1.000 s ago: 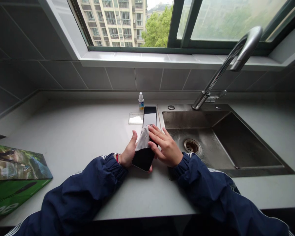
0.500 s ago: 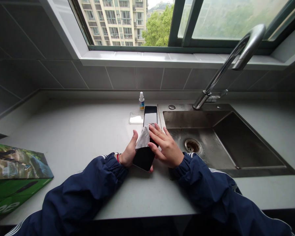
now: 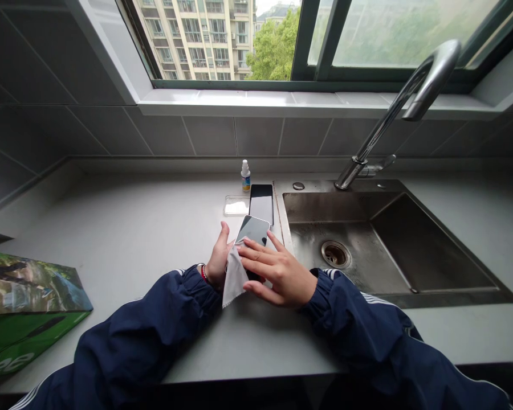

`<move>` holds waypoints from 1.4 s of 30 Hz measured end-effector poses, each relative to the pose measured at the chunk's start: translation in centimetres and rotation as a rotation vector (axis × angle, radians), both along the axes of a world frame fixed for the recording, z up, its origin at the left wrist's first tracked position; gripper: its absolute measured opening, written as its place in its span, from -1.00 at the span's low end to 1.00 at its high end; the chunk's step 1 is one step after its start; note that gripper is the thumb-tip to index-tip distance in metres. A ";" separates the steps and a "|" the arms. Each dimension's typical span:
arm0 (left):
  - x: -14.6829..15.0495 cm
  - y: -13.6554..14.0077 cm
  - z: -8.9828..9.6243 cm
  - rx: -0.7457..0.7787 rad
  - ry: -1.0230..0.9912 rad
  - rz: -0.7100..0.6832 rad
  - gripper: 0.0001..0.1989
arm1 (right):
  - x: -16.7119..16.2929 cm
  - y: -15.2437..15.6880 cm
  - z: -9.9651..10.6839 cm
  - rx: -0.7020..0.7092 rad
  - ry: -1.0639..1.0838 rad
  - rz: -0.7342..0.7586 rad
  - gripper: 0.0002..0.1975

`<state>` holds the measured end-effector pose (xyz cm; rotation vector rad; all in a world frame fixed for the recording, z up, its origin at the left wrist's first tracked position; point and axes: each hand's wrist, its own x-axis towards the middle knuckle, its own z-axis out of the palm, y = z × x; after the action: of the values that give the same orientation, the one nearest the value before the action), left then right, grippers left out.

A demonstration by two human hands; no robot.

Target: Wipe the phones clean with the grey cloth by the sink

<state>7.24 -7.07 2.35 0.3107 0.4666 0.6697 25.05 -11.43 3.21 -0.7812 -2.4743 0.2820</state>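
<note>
My left hand (image 3: 218,260) holds a smartphone (image 3: 253,229) from beneath, its dark screen facing up and its thumb raised at the side. Over the lower part of the screen, my right hand (image 3: 282,274) presses a light grey cleaning cloth (image 3: 234,277) with its fingers laid across it. One corner of the cloth hangs past the phone's near left edge. Behind the held phone, a second dark phone (image 3: 261,200) lies flat on the counter. Left of that one is a clear phone case (image 3: 236,205). A small white spray bottle (image 3: 245,176) with a blue and yellow label stands behind the case.
To the right, a steel sink (image 3: 453,299) is set into the pale counter (image 3: 145,228), with a chrome faucet (image 3: 385,122) at its back. A green printed box or bag (image 3: 34,313) stands at the left edge. A window sill (image 3: 256,104) runs behind.
My right hand and the cloth have moved down toward me along the screen, baring the phone's upper part. The cloth now hangs off the near left side.
</note>
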 end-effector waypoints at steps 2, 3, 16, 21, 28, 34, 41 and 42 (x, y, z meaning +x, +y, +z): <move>-0.2 0.1 -0.3 0.001 0.016 -0.018 -0.05 | -0.1 -0.2 0.2 0.006 0.018 0.059 -0.53; -0.3 0.1 -0.4 -0.001 0.024 -0.018 -0.04 | -0.1 -0.3 0.3 0.010 0.032 0.079 -0.55; -0.7 0.4 -1.2 0.013 0.040 -0.059 -0.02 | 0.0 0.0 0.1 0.004 0.093 0.102 -0.63; -0.4 0.0 -0.8 0.049 0.007 0.001 -0.10 | 0.3 0.3 0.0 -0.006 0.084 0.054 -0.68; -0.1 -0.1 -0.4 0.078 -0.045 -0.123 -0.08 | 1.1 1.3 -0.7 -0.011 0.068 -0.158 -0.62; -0.3 -0.3 -0.9 0.167 -0.034 -0.182 -0.10 | 1.0 1.5 -0.8 -0.056 0.030 -0.290 -0.53; -0.2 -0.7 0.1 0.202 0.141 -0.252 0.04 | 0.9 1.5 -1.0 -0.054 0.003 -0.360 -0.43; -0.2 -0.7 0.2 0.197 0.150 -0.257 0.06 | 0.9 1.5 -1.0 -0.053 0.004 -0.366 -0.43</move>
<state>7.03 -7.77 2.53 0.5997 0.4944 0.4426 25.96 -9.92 2.18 -1.2302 -2.2710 0.2145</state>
